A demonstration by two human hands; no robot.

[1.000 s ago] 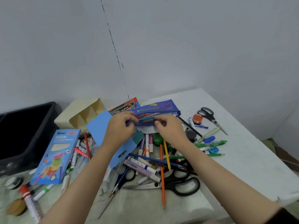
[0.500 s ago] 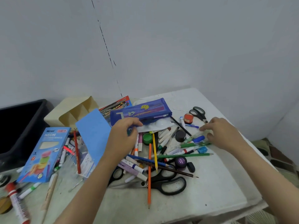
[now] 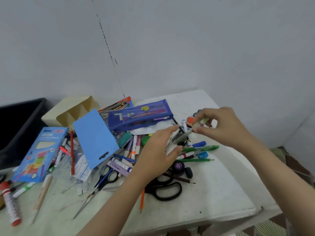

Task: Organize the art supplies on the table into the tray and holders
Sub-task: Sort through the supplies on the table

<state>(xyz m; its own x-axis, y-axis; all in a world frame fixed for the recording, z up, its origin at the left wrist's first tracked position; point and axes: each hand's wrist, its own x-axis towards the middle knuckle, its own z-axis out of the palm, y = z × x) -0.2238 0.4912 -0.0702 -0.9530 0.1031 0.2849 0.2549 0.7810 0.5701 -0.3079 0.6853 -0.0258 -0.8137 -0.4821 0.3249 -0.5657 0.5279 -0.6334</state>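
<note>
My right hand (image 3: 223,126) pinches a pale green marker (image 3: 187,134) and holds it tilted above the pile, blurred by motion. My left hand (image 3: 158,150) hovers just left of the marker's lower end with fingers loosely spread, holding nothing. Under both hands lies a heap of markers, pencils and pens (image 3: 129,155). A blue pencil case (image 3: 139,116) lies behind the heap. The cream divided holder (image 3: 71,109) stands at the back left, and the black tray (image 3: 20,126) sits at the far left.
A blue neon pencil box (image 3: 39,154) and blue card (image 3: 95,137) lie left of the heap. Black scissors (image 3: 167,189) lie in front, a red glue tube (image 3: 10,203) at the near left. The table edge (image 3: 255,210) runs close on the right.
My left hand let go of the pencil case and moved right. My right hand picked the pale green marker off the table and lifted it toward the left hand.
</note>
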